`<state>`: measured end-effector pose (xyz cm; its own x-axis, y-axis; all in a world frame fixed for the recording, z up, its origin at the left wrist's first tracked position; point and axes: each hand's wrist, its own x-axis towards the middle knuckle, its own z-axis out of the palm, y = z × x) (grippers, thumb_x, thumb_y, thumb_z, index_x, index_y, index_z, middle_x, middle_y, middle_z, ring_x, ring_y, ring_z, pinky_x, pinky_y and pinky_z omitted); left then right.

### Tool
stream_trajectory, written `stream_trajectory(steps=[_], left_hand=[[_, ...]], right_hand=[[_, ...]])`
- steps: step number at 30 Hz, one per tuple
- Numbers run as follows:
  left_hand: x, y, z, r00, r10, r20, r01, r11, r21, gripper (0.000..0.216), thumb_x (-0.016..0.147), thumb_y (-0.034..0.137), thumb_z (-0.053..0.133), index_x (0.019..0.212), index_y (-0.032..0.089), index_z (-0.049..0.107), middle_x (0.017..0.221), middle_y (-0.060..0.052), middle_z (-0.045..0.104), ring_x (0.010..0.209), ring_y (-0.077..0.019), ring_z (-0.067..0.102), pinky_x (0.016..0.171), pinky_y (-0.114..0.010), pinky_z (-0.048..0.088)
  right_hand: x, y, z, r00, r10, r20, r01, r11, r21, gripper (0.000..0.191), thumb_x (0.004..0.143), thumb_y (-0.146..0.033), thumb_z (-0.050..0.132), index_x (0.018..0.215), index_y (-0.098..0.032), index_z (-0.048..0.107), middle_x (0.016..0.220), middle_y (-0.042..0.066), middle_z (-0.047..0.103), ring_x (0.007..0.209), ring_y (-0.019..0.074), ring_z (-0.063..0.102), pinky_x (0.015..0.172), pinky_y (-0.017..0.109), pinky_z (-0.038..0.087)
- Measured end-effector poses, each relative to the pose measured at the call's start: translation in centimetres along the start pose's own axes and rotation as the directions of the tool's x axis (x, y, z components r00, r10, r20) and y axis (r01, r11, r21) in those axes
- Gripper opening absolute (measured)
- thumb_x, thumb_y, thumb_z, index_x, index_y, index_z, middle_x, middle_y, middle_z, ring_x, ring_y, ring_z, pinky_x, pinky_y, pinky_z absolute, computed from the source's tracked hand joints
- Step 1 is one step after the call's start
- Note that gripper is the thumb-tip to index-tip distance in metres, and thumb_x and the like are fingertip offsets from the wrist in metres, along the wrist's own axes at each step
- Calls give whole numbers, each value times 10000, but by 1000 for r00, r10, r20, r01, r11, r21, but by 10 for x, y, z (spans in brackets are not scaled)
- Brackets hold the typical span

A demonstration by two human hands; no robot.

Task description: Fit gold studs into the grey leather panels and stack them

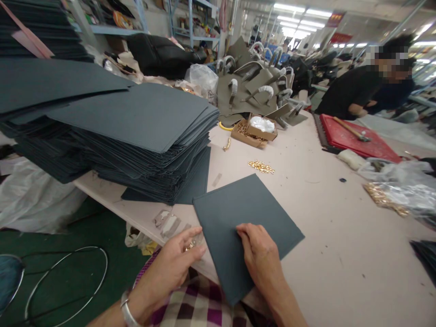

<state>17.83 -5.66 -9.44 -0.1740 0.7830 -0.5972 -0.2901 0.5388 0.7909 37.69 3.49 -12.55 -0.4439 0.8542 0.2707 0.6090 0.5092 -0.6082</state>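
A dark grey-green flat panel [225, 209] lies at an angle on the table's near edge, in front of my body. My right hand [260, 250] rests over it with thumb and forefinger pinched together near its middle; what they hold, if anything, is hidden. Just left of the panel, my left hand [180, 254] is curled round several small gold metal fittings [190, 245], which show between thumb and fingers. A loose pile of similar gold pieces [261, 166] lies on the table beyond the panel.
Tall stacks of dark panels [146, 118] stand at the left. Further back are a cardboard box [250, 134] of small metal parts and olive bag pieces [255, 88]. A hammer [354, 129] rests on a red board [361, 138]. A person [357, 86] bends over at right.
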Motion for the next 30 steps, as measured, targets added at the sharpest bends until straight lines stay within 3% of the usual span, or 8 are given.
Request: stream_trajectory(steps=[5,8,10,12,15,18,22,30], left_hand=[[-5,6,6,999,-8,37,8,1000,-17,556,671,467,786,1116,180,618,620,75,522,403,-36,233,390,-195,113],[1,7,15,995,5,104,1,998,-59,487,673,450,794,1040,180,623,687,54,596,390,-22,245,377,-177,135],[6,7,23,988,36,152,-16,991,-131,527,685,424,798,1111,189,594,773,17,659,431,-43,392,409,-157,270],[11,8,32,977,64,204,-24,981,-192,540,685,391,807,1129,173,590,888,-43,698,619,-117,588,560,-196,444],[15,10,43,961,36,275,13,984,-175,483,688,372,803,1075,144,626,925,-83,710,797,-197,653,680,-260,505],[16,13,49,956,-5,293,41,992,-119,406,694,386,789,993,148,654,740,-18,673,648,-140,608,534,-191,444],[17,13,53,971,-56,232,77,994,-83,369,660,440,783,838,148,645,517,76,498,402,-45,372,368,-137,246],[24,10,55,982,-93,164,106,992,-72,439,608,553,730,604,167,520,413,96,369,324,-26,241,314,-146,148]], right_hand=[[-7,-2,-19,967,159,201,-202,955,217,150,912,-250,541,869,-226,683,833,10,696,789,177,648,725,276,487],[-6,4,-25,938,243,245,-319,883,343,150,869,-298,594,854,-217,719,827,15,702,766,174,649,715,276,507],[-4,9,-24,906,325,271,-414,814,407,193,852,-339,608,900,-200,733,775,20,696,683,160,636,658,275,518],[-1,13,-22,861,398,317,-507,718,478,258,830,-385,633,940,-172,729,738,26,698,630,150,635,619,273,532],[4,16,-20,808,437,395,-588,566,577,310,748,-423,716,877,-140,707,712,37,708,630,148,658,616,267,554],[9,16,-21,771,429,471,-636,483,602,302,698,-409,757,812,-136,693,650,19,688,589,124,645,580,230,542],[14,11,-22,754,407,515,-656,476,585,233,700,-355,734,795,-145,698,603,-16,650,535,92,605,520,188,508],[18,8,-22,727,416,547,-686,488,540,191,746,-326,653,827,-153,647,538,-50,609,430,63,540,436,153,449]])
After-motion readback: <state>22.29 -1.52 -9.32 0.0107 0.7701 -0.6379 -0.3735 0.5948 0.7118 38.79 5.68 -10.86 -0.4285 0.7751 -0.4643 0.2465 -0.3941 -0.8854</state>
